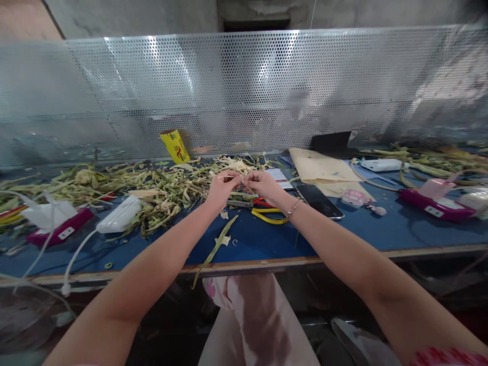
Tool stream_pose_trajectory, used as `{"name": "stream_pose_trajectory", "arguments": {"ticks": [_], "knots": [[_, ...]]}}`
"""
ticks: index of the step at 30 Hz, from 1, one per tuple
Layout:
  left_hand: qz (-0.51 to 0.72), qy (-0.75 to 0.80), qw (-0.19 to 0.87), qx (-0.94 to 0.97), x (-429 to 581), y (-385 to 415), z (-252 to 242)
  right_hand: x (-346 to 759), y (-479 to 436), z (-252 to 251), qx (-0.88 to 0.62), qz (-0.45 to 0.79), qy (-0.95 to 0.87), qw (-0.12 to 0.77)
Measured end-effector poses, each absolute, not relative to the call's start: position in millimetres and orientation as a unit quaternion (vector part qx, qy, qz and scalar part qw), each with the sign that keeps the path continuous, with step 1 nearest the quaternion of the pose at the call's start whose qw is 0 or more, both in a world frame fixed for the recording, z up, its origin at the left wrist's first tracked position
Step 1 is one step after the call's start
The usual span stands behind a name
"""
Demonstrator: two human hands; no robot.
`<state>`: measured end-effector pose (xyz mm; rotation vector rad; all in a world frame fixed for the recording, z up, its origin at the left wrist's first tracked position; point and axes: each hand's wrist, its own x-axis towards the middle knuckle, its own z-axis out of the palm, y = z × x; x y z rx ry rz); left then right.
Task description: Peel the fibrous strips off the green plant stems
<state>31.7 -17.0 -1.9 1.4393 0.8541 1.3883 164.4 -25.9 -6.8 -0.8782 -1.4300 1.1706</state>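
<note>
Both hands meet over the middle of the blue table, fingertips almost touching. My left hand (223,187) pinches a small pale piece that I cannot make out clearly. Opposite it, my right hand (264,184) has thumb and fingers pressed together at the same spot. Just below the hands lie scissors (269,213) with yellow and red handles, partly covered by my right wrist. A long green leaf (217,246) rests on the table towards me, with pale scraps beside it. Behind and left of my hands spreads a heap of dried plant stems (171,188).
A yellow box (175,146) stands at the back by the perforated metal screen (236,91). Right of my hands lie a phone (319,201), brown paper (324,165) and a pink earbud case (354,199). A white power bank (120,214) and purple power strips (59,229) with cables sit at the sides.
</note>
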Motion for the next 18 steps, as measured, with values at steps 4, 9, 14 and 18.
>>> {"name": "stream_pose_trajectory", "arguments": {"ticks": [4,9,14,18], "knots": [[0.562,0.349,0.417,0.623,32,-14,-6,163,-25,-9,-0.353,0.476,-0.608,0.528],[0.539,0.38,0.309,0.685,30,-12,-7,160,-24,-9,-0.359,0.415,-0.63,0.549],[0.525,0.416,0.229,0.706,31,-16,-6,154,-24,-11,-0.351,0.408,-0.618,0.573],[0.514,0.458,0.192,0.699,34,-21,-7,150,-28,-12,-0.344,0.439,-0.635,0.535]]}}
